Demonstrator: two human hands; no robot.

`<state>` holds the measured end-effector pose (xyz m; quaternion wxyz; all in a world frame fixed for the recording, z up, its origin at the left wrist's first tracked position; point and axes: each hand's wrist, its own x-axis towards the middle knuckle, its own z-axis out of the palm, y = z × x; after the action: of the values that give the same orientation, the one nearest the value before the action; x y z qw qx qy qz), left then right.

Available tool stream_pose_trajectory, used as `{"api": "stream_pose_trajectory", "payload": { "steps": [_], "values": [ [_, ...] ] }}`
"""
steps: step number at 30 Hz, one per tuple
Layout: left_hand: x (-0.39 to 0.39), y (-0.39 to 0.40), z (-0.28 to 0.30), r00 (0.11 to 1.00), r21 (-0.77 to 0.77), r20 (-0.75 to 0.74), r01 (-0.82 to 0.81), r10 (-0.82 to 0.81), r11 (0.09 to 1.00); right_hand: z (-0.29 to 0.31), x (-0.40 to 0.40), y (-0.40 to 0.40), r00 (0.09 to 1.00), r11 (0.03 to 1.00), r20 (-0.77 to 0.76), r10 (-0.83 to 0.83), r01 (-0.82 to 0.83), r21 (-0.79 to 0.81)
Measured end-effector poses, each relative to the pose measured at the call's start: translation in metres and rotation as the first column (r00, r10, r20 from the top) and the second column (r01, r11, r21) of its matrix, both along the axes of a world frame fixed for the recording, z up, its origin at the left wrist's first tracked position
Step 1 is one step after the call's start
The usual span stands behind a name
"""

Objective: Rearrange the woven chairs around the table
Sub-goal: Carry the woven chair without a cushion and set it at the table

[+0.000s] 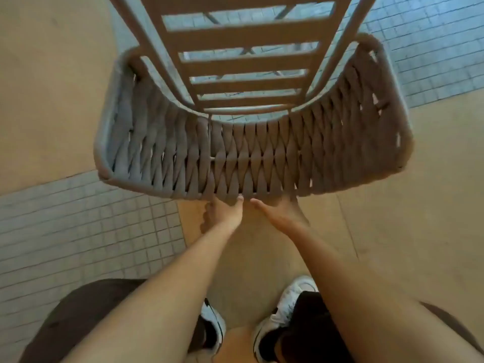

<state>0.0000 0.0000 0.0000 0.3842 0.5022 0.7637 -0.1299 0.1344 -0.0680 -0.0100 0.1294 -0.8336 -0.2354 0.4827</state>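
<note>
Looking straight down from the head camera, I've got the woven chair [251,142] right in front of me, its curved woven back [262,158] filling the middle of the view and the slatted seat [246,61] running away toward the top of the frame. My left hand [225,213] is on the top rail of the back, near its middle, thumb up against the weave and the fingers tucked behind where I can't see them; that grip is closed on the rail. My right hand [281,212] sits just beside it on the same rail, thumb pointing toward the left hand, fingers wrapped over the far side; closed on the chair too. The two hands are close together but not touching. Both forearms reach out nearly straight.

Under the chair the floor is tan paving [39,74] cut by bands of small grey tiles [78,231], one at lower left and another at upper right. Through the seat slats I see more grey tile. Down at the bottom, my white shoes [288,305] stand on the tan strip, the right one ahead of the left. Whether the chair's legs touch the floor, I can't tell.
</note>
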Motion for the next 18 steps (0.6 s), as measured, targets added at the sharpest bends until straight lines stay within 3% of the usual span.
{"api": "stream_pose_trajectory", "payload": {
  "steps": [4,8,11,13,16,18],
  "values": [
    [-0.002,0.006,-0.083,0.956,-0.089,0.041,-0.287,0.291,0.954,-0.076,-0.007,0.003,0.924,0.943,-0.203,-0.324,0.333,0.011],
    [0.001,0.012,-0.155,0.816,-0.117,0.164,-0.542,0.555,0.832,-0.144,-0.011,0.014,0.649,0.695,-0.357,-0.672,0.719,-0.001],
    [0.004,0.02,-0.194,0.684,-0.12,0.217,-0.689,0.697,0.714,-0.179,-0.014,0.02,0.37,0.427,-0.53,-0.763,0.904,0.016],
    [0.005,0.024,-0.211,0.62,-0.063,0.271,-0.752,0.736,0.657,-0.195,-0.016,0.024,0.227,0.253,-0.556,-0.8,0.967,0.032],
    [0.005,0.031,-0.232,0.454,-0.059,0.45,-0.844,0.769,0.533,-0.213,-0.018,0.034,0.099,0.098,-0.587,-0.804,0.995,0.034],
    [0.006,0.033,-0.238,0.337,-0.096,0.554,-0.882,0.761,0.461,-0.218,-0.021,0.04,0.069,0.056,-0.561,-0.825,0.998,0.04]
  ]
}}
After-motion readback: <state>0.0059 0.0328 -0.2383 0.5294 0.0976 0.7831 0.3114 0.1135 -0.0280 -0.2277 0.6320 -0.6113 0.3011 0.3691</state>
